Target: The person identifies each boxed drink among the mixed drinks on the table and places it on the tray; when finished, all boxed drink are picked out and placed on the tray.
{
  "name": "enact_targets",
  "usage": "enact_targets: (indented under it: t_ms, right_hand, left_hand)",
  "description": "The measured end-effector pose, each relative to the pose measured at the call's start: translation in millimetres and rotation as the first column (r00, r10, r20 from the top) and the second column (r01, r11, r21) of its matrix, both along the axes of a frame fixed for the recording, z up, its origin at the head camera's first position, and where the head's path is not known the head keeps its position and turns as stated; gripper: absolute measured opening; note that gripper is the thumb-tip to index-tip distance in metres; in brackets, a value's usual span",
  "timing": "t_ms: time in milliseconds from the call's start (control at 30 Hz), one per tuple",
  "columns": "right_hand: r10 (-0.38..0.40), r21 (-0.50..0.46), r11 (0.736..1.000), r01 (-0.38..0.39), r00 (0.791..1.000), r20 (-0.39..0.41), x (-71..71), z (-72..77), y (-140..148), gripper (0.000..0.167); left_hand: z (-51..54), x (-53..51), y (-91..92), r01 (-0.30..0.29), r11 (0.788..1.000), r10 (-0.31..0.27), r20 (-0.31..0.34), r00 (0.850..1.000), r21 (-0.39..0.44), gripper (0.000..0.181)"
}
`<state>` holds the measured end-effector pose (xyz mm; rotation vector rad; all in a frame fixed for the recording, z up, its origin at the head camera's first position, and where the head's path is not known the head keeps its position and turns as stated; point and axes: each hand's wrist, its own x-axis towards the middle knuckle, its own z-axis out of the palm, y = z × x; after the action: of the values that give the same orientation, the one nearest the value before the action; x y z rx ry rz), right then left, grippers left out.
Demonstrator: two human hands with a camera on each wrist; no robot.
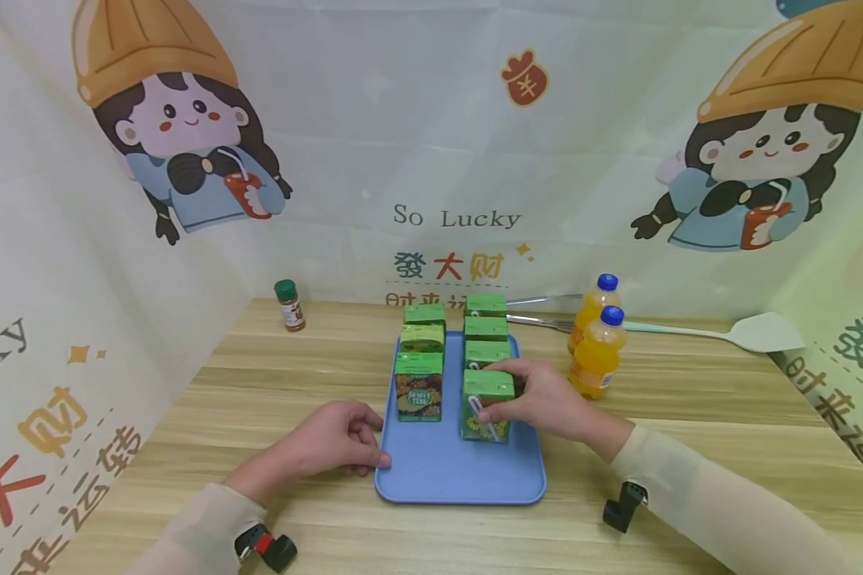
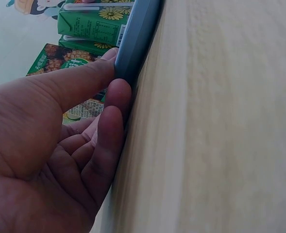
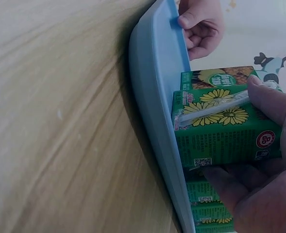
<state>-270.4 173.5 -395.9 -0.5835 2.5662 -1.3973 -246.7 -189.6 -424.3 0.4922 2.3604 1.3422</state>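
Observation:
A blue tray (image 1: pixel 460 479) lies on the wooden table with two rows of green juice boxes on it. With its thumb on the rim and fingers at the outer side, my left hand (image 1: pixel 334 439) pinches the tray's left edge. My right hand (image 1: pixel 555 399) grips the front juice box (image 1: pixel 477 423) of the right row, thumb on the face with the white straw (image 3: pixel 215 108) and fingers around the side. That box stands upright on or just above the tray; I cannot tell which. The left row's front box (image 1: pixel 419 391) shows a pineapple picture.
Two orange juice bottles (image 1: pixel 597 359) with blue caps stand right of the tray, near my right hand. Behind them lie a white spatula (image 1: pixel 762 332) and metal utensils (image 1: pixel 542 322). A green-capped seasoning jar (image 1: pixel 290 307) stands at the back left. A printed cloth (image 1: pixel 331 160) encloses the table.

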Motion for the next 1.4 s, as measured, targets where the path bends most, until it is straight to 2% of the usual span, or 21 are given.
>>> enact_targets:
  t_ms: [233,567,967,1400]
  right_hand:
    - [0.026,0.025,0.999,-0.026,1.0,0.003,-0.6,3.4,1,0.064]
    - [0.057,0.107,0.993,-0.052,0.997,-0.043,-3.5,8.1,0,0.064]
    - [0.096,0.152,0.985,-0.083,0.992,-0.08,-7.0,12.7,0,0.067]
    - [0.111,0.201,0.975,-0.095,0.991,-0.069,-4.8,22.0,0,0.063]
  left_hand:
    - [-0.8,-0.3,0.0,0.001,1.0,-0.001,-0.007,1.0,-0.007,0.06]
    - [-2.3,-1.3,-1.0,0.004,1.0,-0.004,-0.006,1.0,0.002,0.06]
    - [-2.9,-1.3,-1.1,0.005,1.0,-0.005,-0.009,1.0,0.003,0.059]
    - [-2.0,-1.5,-1.3,0.006,1.0,-0.006,-0.01,1.0,0.001,0.059]
